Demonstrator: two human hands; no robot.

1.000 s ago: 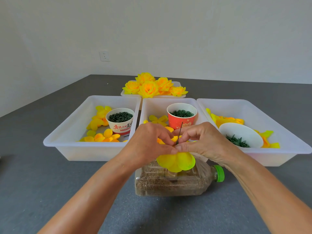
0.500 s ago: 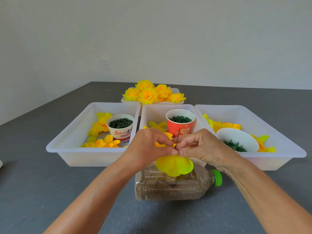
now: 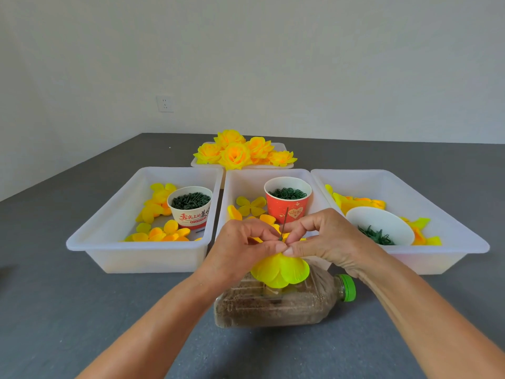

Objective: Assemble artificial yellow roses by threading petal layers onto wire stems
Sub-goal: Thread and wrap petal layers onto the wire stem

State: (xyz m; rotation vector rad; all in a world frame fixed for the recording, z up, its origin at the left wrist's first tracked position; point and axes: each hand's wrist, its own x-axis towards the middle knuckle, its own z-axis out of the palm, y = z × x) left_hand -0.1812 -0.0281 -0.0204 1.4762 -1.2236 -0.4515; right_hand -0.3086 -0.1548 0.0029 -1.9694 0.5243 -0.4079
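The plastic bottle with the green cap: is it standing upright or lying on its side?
On its side. The bottle lies flat on the grey table, its green cap pointing right, below the hands.

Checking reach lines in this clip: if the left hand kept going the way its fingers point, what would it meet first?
The left hand points rightward, so it would meet the right hand first; their fingertips already meet at the wire stem above the yellow petal layer.

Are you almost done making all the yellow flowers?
Not yet. Some finished roses already sit on the far tray. Right now the left hand and right hand pinch a yellow petal layer on the thin wire, over the bottle. Loose petals and cups of green parts still wait in the bins, so plenty remains.
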